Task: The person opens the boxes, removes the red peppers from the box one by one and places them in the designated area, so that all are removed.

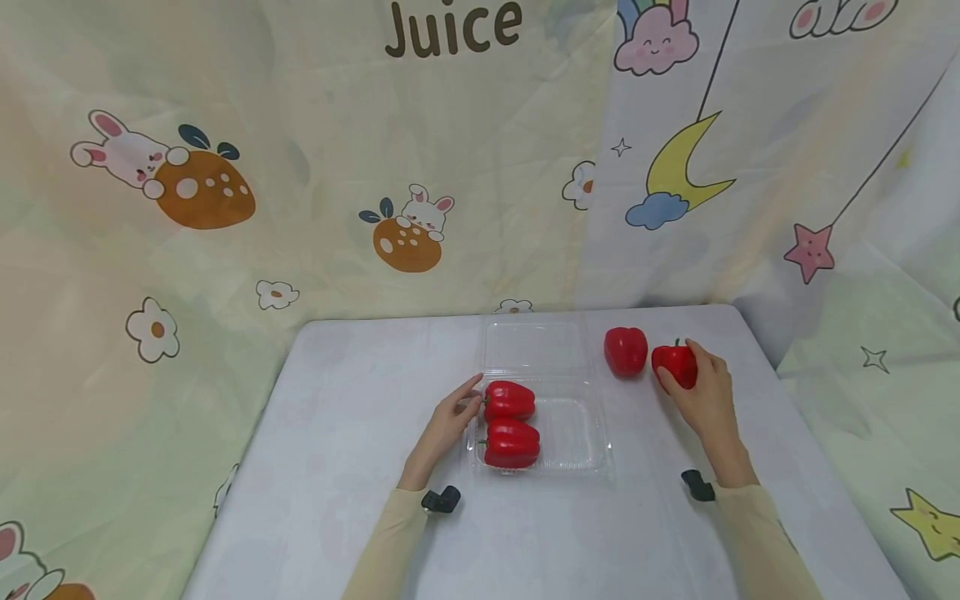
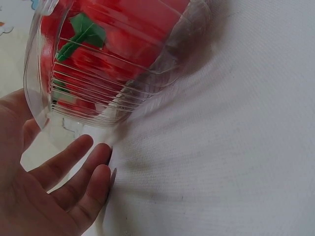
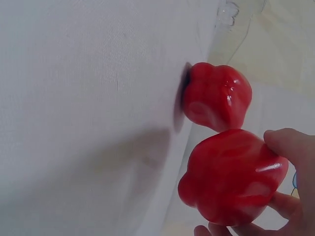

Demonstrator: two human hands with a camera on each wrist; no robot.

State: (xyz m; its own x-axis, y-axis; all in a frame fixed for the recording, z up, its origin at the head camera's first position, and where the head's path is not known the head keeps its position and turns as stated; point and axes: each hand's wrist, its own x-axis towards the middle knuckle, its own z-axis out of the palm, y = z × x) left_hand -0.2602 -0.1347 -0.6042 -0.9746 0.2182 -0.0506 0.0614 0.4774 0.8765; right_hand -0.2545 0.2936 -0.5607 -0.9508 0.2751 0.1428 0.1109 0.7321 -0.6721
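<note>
The right hand (image 1: 705, 392) is curled round a red pepper (image 1: 674, 364) near the table's (image 1: 352, 500) far right corner, thumb on one flank and fingers cupped under the other, as the right wrist view shows plainly. That pepper looks smooth and glossy, so likely a bit slippery, light for its bulk and firm-walled; a broad wrap round the widest part seems the sound hold, rather than pinching the thin green stem. Just beside it, toward the middle of the table, a second loose pepper (image 1: 626, 351) sits apart from the hand. The left hand (image 1: 448, 422) lies with fingers straight and relaxed, spread against the left wall of a clear plastic clamshell box (image 1: 577, 437), holding nothing. The box sits near the table's far edge at the centre, lid folded back, thin and flimsy-looking, likely to flex or skid if pushed. Inside, 2 peppers (image 1: 510, 421) lie side by side against its left wall.
</note>
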